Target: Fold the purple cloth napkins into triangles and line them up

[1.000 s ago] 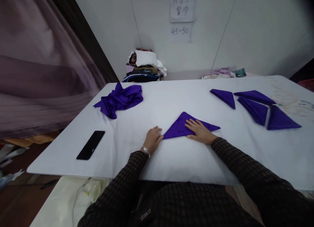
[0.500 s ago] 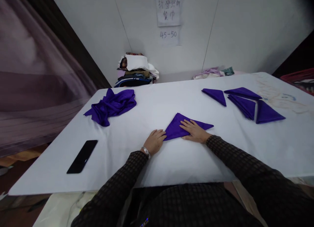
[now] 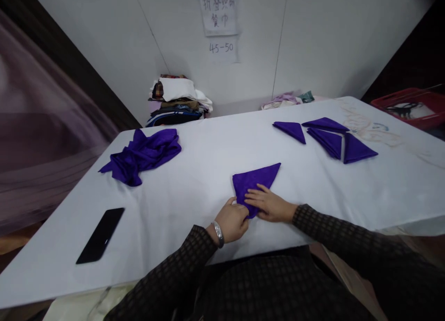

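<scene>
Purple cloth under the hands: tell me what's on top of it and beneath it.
The right hand lies on the purple cloth, and the left hand curls at its near corner. The white tabletop shows around it; anything directly beneath is covered and cannot be seen.

Soft, greyish light falls evenly; glare whitens the top of the sign (image 3: 220, 22), the curtain (image 3: 38, 145) looks blurred, and the upper right corner darkens.

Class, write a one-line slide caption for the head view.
Left hand and right hand on a folded purple cloth, a crumpled purple cloth lying to the left.
</scene>
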Tool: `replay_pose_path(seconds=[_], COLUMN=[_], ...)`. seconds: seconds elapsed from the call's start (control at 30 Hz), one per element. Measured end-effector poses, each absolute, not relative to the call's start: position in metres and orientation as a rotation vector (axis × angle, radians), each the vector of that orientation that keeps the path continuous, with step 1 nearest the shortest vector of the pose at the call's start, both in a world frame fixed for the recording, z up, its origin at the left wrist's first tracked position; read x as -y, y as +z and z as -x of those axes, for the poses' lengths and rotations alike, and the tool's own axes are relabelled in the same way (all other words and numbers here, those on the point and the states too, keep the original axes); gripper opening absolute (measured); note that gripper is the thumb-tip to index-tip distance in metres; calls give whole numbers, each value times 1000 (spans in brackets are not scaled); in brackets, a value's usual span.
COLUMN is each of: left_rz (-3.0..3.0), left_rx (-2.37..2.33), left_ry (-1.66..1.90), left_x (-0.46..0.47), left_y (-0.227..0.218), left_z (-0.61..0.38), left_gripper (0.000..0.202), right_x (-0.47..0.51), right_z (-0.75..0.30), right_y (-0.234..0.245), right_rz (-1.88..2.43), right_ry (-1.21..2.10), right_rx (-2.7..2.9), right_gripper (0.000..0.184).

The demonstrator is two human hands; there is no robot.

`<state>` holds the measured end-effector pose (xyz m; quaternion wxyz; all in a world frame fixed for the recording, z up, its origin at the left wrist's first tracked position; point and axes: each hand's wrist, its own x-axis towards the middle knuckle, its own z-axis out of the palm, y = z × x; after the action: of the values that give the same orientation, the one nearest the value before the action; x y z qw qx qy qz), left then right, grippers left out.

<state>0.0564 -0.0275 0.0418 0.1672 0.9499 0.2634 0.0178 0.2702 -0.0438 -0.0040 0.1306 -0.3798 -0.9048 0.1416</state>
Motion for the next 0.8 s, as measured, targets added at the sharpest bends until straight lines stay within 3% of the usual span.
replay_pose_path(seconds=[0.17, 0.3, 0.53, 0.8], left_rz=[-2590, -2328, -2306, -2179], left_rx=[-799, -803, -844, -1020], left_ry=[-97, -26, 297, 460], left_x=[34, 16, -14, -15], left_y=[56, 63, 32, 13], left_z=[-71, -77, -79, -63], left_gripper=[16, 35, 39, 40], right_x=[85, 97, 101, 80], right_z=[-253, -254, -257, -270], right_y=[-9, -6, -8, 6], right_rz=[1111, 1088, 1027, 1166], right_ry=[608, 746, 970, 1491], right_rx=[2410, 2268, 2021, 958], right_gripper=[38, 28, 27, 37])
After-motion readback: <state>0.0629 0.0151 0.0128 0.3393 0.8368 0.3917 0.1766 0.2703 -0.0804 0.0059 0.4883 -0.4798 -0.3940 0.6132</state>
